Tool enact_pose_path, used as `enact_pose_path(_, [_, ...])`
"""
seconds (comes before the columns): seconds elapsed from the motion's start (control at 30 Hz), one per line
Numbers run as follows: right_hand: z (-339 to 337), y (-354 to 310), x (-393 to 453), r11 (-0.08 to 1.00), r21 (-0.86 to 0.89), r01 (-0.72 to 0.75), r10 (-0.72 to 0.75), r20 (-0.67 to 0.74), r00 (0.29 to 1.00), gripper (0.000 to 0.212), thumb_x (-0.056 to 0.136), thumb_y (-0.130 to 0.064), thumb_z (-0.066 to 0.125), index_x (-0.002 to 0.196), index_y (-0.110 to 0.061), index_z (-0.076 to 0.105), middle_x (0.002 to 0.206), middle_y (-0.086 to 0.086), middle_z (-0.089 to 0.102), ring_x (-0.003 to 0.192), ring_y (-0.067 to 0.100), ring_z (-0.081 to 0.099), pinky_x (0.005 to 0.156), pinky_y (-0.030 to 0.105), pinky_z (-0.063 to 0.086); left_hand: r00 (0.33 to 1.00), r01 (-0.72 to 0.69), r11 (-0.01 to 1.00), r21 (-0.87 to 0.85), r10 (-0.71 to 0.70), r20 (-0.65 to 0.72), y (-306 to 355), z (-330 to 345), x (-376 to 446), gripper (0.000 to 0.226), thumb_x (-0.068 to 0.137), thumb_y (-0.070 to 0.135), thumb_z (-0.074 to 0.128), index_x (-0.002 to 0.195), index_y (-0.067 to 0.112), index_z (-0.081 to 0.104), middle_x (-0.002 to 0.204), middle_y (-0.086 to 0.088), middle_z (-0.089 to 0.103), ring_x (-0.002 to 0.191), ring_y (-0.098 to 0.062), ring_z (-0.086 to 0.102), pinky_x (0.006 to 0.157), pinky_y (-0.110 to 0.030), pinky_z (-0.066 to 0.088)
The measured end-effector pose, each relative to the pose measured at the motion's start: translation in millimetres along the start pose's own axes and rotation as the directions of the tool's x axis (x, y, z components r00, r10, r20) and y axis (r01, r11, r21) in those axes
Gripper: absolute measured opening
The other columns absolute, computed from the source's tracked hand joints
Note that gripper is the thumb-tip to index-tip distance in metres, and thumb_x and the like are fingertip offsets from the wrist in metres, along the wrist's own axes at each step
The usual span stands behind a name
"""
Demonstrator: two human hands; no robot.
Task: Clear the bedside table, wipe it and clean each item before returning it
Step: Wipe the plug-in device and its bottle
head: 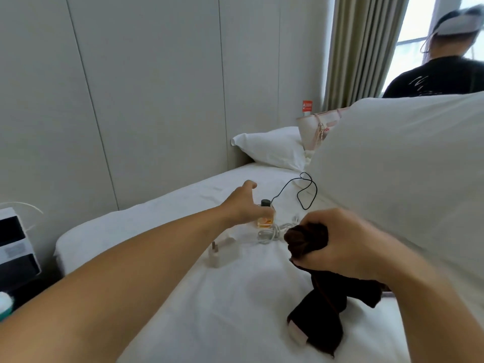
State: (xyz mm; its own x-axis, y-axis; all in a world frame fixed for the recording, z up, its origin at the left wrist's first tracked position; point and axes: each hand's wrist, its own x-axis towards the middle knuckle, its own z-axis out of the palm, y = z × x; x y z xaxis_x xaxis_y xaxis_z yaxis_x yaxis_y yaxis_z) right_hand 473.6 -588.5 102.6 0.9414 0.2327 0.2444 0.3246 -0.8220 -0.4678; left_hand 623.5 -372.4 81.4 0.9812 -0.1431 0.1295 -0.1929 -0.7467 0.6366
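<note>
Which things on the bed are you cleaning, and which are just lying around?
For the job:
- perfume bottle, at the left hand
- dark cloth, gripped by the right hand
- white charger plug and its white cable
- black cable

Just lying about:
- pillow
- pink bag

Just the one view here, a wide-angle cam sitting on the person's head, looking forward and down across the bed [214,297] toward the paneled wall [146,95] at its head end. It's sitting close in, so both forearms are reaching in from the bottom edge and the left hand [243,203] and right hand [337,244] are filling the lower middle, while the lens is bending the wall panels and the curtain [364,48] out at the edges. Nothing's overlapping with another view, since there isn't a second one.
</note>
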Motion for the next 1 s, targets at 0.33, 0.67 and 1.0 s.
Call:
enact_pose_path(0.33, [3.7,16.2,3.7,0.999,0.02,0.034,-0.033,-0.06,0.998,0.032,0.068,-0.056,0.081,0.082,-0.032,0.066,0.072,-0.013,0.065,0.067,0.001,0.06,0.054,0.017,0.046,0.979,0.176,0.967,0.186,-0.152,-0.139,10.2,41.8,33.6,0.042,0.07,0.039,0.086,0.081,0.019,0.05,0.082,0.004,0.057,0.069,-0.011,0.052,0.058,-0.026,0.042])
enact_pose_path(0.67, [11.1,-16.3,1.1,0.985,0.033,0.168,-0.163,-0.128,0.978,0.029,0.072,-0.058,0.078,0.086,-0.036,0.066,0.08,-0.027,0.065,0.079,-0.006,0.059,0.061,0.014,0.047,0.972,0.007,1.0,0.012,-0.004,-0.235,0.5,-42.6,-58.8,0.073,0.077,0.033,0.085,0.135,0.027,0.041,0.112,0.008,0.058,0.087,-0.008,0.063,0.066,-0.021,0.051])
enact_pose_path(1.0, [60.2,-178.9,-19.9,0.785,0.255,0.564,-0.543,-0.153,0.826,0.031,0.069,-0.051,0.083,0.093,-0.038,0.069,0.084,-0.021,0.069,0.086,-0.001,0.064,0.073,0.015,0.048,0.904,0.086,0.996,0.004,-0.076,-0.422,-51.0,-161.6,-289.4,0.082,0.07,0.04,0.091,0.134,0.039,0.039,0.121,0.013,0.064,0.1,-0.007,0.068,0.089,-0.027,0.059])
